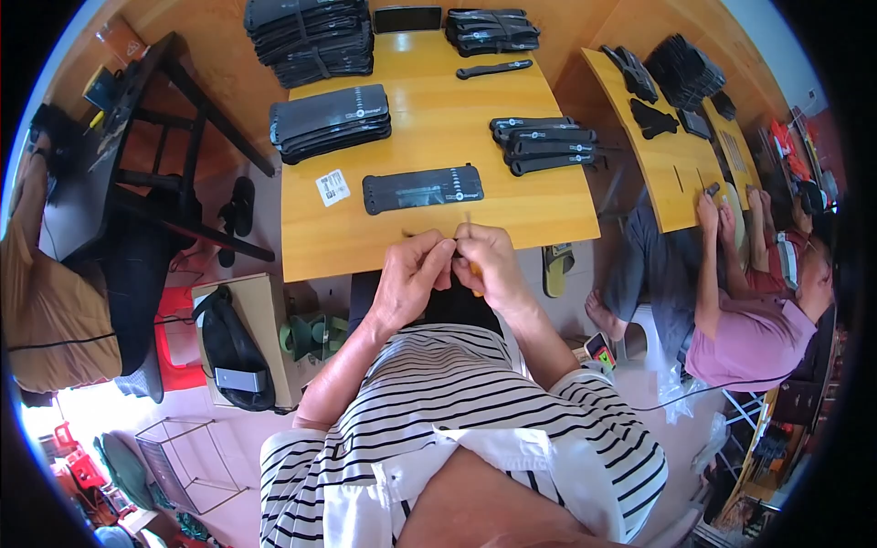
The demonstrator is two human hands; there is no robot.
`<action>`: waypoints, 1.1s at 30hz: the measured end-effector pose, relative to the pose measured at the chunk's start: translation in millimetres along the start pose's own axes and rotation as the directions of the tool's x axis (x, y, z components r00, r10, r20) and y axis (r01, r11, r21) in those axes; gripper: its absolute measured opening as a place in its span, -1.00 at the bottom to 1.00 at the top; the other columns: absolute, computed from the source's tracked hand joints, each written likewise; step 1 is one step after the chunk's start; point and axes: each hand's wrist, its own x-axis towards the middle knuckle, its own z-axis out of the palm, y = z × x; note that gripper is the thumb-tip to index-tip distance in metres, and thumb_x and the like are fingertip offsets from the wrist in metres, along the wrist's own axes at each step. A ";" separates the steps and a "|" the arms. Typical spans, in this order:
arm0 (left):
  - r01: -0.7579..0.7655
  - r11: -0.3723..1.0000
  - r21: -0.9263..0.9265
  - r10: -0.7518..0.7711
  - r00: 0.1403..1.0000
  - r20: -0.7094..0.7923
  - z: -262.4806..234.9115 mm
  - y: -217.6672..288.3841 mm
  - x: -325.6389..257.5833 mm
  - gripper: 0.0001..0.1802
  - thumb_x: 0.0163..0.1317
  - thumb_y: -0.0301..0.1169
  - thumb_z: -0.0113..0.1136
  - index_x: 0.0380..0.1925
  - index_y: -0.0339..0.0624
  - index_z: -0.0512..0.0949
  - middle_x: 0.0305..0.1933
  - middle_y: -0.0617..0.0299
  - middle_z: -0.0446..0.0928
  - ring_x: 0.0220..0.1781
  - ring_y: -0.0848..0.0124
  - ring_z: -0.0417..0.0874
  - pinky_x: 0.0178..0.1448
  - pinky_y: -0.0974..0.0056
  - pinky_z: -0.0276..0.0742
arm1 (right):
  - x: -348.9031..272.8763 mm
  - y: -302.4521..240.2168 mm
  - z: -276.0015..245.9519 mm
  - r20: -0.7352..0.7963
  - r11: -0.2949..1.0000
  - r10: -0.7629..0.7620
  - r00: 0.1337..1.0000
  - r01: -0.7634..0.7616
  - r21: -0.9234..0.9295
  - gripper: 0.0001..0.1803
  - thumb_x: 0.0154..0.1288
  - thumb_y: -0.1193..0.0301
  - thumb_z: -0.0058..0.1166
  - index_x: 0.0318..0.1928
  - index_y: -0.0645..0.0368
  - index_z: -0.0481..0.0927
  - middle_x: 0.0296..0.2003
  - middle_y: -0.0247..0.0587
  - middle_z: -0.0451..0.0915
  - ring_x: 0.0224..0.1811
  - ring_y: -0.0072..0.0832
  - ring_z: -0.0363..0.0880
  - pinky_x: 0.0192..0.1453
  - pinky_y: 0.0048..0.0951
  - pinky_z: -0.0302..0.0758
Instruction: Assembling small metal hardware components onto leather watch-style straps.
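Note:
My left hand (416,272) and my right hand (493,265) meet just off the table's near edge, fingers pinched together at the tips. Something small and dark sits between them, too covered to name. A thin dark tip sticks up by the right fingers, and a bit of orange shows under that hand; whether they are one thing I cannot tell. Beyond my hands a flat black rectangular sleeve (425,189), with a row of pale marks at its right end, lies on the yellow table (438,100). Neither hand touches the sleeve.
A stack of black sleeves (331,121), a taller tied bundle (309,41) and folded black strips (544,144) stand on the table. A white label (333,187) lies left. Co-workers sit on both sides; one in pink (754,342) works at the right-hand table (630,119).

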 end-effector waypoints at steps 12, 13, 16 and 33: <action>0.126 0.687 -0.716 -0.198 0.980 -0.018 4.3 -16.5 53.7 -0.66 0.30 -0.29 -0.07 -0.67 -0.06 0.22 -0.74 0.40 0.16 -0.70 0.57 0.14 -0.59 0.44 0.06 | 48.9 -5.5 -43.8 0.018 0.498 0.137 0.990 -0.084 0.863 -0.70 0.25 0.35 -0.14 -0.64 0.08 0.27 -0.74 -0.45 0.26 -0.84 -0.72 0.09 -0.79 -0.67 0.08; 0.118 0.641 -0.759 -0.219 0.975 -0.033 -1.2 -17.6 56.6 -0.67 0.30 -0.30 -0.07 -0.66 -0.05 0.22 -0.73 0.41 0.13 -0.70 0.57 0.12 -0.59 0.45 0.06 | 56.1 -10.2 -55.2 0.066 0.455 0.092 0.994 -0.101 0.885 -0.71 0.25 0.33 -0.14 -0.62 0.06 0.24 -0.74 -0.48 0.20 -0.81 -0.72 0.08 -0.77 -0.67 0.05; 0.081 0.623 -0.778 -0.241 0.966 -0.093 -15.4 -16.7 63.0 -0.68 0.30 -0.32 -0.07 -0.64 -0.06 0.21 -0.72 0.42 0.09 -0.69 0.58 0.09 -0.60 0.45 0.05 | 79.6 -23.2 -88.7 0.058 0.363 0.038 0.998 -0.068 0.929 -0.71 0.21 0.38 -0.15 -0.65 0.05 0.21 -0.73 -0.47 0.18 -0.81 -0.72 0.09 -0.76 -0.68 0.04; -0.266 0.923 -0.279 0.057 0.810 -0.583 -84.4 15.8 29.8 -0.61 0.32 -0.26 -0.13 -0.71 -0.10 0.28 -0.76 0.30 0.30 -0.70 0.56 0.29 -0.56 0.48 0.15 | 80.1 -68.9 -48.6 -0.205 0.953 -0.272 0.940 0.293 0.079 -0.83 0.27 0.32 -0.01 -0.46 0.07 0.43 -0.71 -0.44 0.34 -0.74 -0.77 0.23 -0.72 -0.71 0.10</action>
